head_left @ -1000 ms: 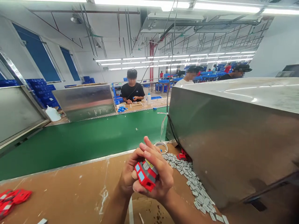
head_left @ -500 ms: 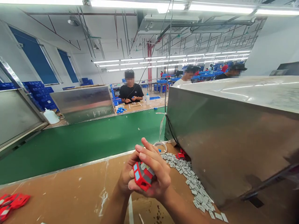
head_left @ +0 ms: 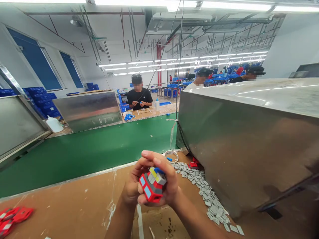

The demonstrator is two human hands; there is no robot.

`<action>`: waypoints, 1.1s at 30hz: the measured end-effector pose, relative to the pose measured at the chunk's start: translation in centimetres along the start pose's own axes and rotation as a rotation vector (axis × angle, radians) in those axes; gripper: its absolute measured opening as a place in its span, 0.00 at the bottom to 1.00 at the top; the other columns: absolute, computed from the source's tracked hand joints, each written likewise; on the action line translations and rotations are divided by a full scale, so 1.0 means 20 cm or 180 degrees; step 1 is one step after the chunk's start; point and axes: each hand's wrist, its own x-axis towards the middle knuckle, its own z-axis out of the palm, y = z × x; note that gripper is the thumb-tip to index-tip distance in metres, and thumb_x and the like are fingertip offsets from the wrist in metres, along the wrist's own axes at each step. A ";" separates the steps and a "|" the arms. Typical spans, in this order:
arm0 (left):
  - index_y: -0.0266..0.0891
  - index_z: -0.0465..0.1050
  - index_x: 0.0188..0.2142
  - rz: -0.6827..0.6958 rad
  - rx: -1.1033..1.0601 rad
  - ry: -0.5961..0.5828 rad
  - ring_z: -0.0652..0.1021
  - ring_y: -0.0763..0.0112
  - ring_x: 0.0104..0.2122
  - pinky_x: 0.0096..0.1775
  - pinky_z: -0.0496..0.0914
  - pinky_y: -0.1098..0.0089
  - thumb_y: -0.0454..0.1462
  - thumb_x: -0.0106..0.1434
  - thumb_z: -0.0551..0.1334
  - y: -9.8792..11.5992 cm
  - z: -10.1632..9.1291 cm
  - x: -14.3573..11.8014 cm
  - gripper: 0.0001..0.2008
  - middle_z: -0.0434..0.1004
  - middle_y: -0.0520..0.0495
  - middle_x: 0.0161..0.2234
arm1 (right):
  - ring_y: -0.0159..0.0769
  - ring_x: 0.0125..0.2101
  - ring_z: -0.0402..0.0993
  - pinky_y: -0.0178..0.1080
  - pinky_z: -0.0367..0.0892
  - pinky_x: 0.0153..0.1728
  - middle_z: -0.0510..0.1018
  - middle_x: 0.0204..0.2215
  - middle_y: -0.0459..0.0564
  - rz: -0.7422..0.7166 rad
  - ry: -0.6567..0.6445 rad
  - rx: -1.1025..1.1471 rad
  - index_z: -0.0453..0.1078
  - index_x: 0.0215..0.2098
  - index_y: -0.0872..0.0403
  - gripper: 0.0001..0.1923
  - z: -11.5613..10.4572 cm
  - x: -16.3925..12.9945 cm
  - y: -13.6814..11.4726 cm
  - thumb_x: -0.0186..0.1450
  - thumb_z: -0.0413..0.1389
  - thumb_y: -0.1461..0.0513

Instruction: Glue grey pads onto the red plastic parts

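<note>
Both my hands hold a small red toy vehicle (head_left: 150, 189) up over the bench, near the middle of the head view. It has light-blue windows, a dark grey band and a light grey top with yellow and blue parts. My left hand (head_left: 133, 184) grips it from the left, its thumb at the toy's near side. My right hand (head_left: 170, 181) wraps round the other side, with fingers arched over the top. Those fingers partly cover the blue part, and the toy's underside is hidden.
Many flat grey pieces (head_left: 211, 200) lie along a large metal housing (head_left: 239, 149) on the right. Red toy parts (head_left: 16, 217) sit at the bench's left edge. A tape roll (head_left: 171, 156) lies near the green conveyor belt (head_left: 99, 149). Across it, a co-worker (head_left: 139, 96) handles something small.
The fingers of my right hand have bent down and shifted, so the toy's grey, yellow and blue top now shows. Small bits on the green belt have moved slightly to the right.
</note>
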 end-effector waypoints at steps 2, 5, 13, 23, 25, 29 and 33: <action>0.46 0.81 0.41 0.0226 -0.0127 -0.0166 0.81 0.66 0.36 0.40 0.74 0.70 0.54 0.42 0.78 0.03 0.01 0.00 0.29 0.81 0.50 0.36 | 0.47 0.50 0.79 0.46 0.79 0.44 0.77 0.53 0.63 0.0064 0.0031 0.0124 0.52 0.69 0.54 0.42 0.01 -0.02 0.01 0.66 0.60 0.45; 0.46 0.81 0.43 0.0366 -0.0159 -0.0133 0.80 0.68 0.34 0.40 0.75 0.71 0.52 0.46 0.78 0.04 0.01 0.00 0.26 0.81 0.49 0.36 | 0.47 0.50 0.79 0.46 0.78 0.45 0.77 0.53 0.63 0.0172 -0.0015 0.0176 0.51 0.69 0.53 0.42 0.01 -0.03 0.02 0.65 0.62 0.47; 0.47 0.73 0.56 -0.0149 -0.0416 -0.0098 0.81 0.59 0.43 0.50 0.75 0.60 0.47 0.54 0.75 0.01 -0.03 0.00 0.31 0.81 0.46 0.39 | 0.42 0.48 0.79 0.43 0.78 0.45 0.79 0.50 0.60 0.0314 -0.0481 -0.0196 0.64 0.59 0.53 0.26 -0.08 0.07 0.04 0.63 0.61 0.62; 0.42 0.72 0.58 0.0147 -0.0312 -0.0561 0.81 0.51 0.47 0.55 0.71 0.49 0.61 0.61 0.62 -0.04 -0.09 0.00 0.34 0.81 0.40 0.43 | 0.41 0.47 0.79 0.43 0.76 0.45 0.81 0.47 0.55 0.0362 -0.1393 -0.0975 0.66 0.57 0.54 0.21 -0.21 0.18 -0.06 0.65 0.58 0.66; 0.42 0.71 0.58 0.0151 -0.0203 -0.0583 0.81 0.50 0.46 0.54 0.72 0.50 0.62 0.58 0.64 -0.02 -0.08 0.00 0.36 0.81 0.40 0.44 | 0.41 0.48 0.78 0.44 0.76 0.47 0.81 0.47 0.54 0.0348 -0.1368 -0.0881 0.66 0.57 0.54 0.22 -0.20 0.19 -0.05 0.66 0.59 0.67; 0.43 0.71 0.56 0.0202 0.0322 -0.0274 0.80 0.53 0.45 0.50 0.74 0.54 0.59 0.55 0.70 0.08 -0.02 -0.01 0.36 0.80 0.41 0.45 | 0.42 0.52 0.76 0.45 0.74 0.54 0.80 0.50 0.54 0.0432 -0.1359 -0.0665 0.65 0.58 0.53 0.23 -0.20 0.19 -0.05 0.66 0.61 0.65; 0.44 0.73 0.52 0.0597 0.1138 0.0176 0.80 0.60 0.42 0.43 0.76 0.65 0.53 0.54 0.74 0.16 0.04 -0.04 0.31 0.79 0.43 0.44 | 0.44 0.54 0.73 0.46 0.75 0.51 0.75 0.56 0.58 0.0609 -0.1404 -0.0764 0.66 0.58 0.52 0.21 -0.21 0.18 -0.05 0.67 0.60 0.64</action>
